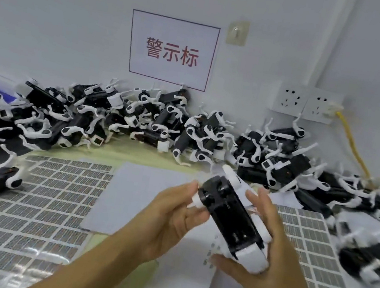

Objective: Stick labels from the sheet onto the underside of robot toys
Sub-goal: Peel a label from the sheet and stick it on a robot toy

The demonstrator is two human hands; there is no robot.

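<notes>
At lower centre, blurred label sheets (33,196) run off the frame; both hands, left hand (167,220) and right hand (264,250), grasp an upturned robot toy (230,215).

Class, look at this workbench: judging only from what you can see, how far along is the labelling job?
Done: cannot be counted; the heaped black-and-white plastic robot toys show no readable labels. In hand: the left hand and right hand hold one black-and-white robot toy, dark underside up, no label visible there. Left: the silvery label sheet remains mostly full, so much seems to remain.
</notes>
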